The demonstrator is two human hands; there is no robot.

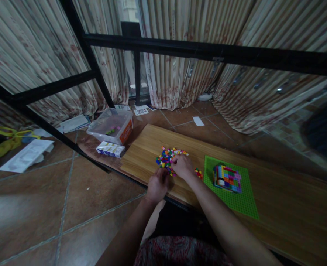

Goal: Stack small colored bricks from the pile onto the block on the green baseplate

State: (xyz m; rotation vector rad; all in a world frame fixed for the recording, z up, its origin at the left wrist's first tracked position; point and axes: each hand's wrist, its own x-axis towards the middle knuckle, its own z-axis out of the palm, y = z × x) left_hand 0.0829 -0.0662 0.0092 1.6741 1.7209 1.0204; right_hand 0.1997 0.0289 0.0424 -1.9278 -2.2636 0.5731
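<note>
A loose pile of small coloured toy bricks lies on the wooden board. Over the pile's right part is my right hand, its fingers pinched together among the bricks; whatever sits between the fingertips is too small to make out. My left hand rests at the pile's near edge with its fingers curled in, and their contents are hidden. To the right, a block built of multicoloured bricks stands on a green studded baseplate. A smaller group of red and yellow bricks lies between my right hand and the baseplate.
Left of the wooden board stands a clear plastic tub with a few bricks inside, and a small box in front of it. Black metal bars cross beyond the board. White packaging and papers lie on the tiled floor.
</note>
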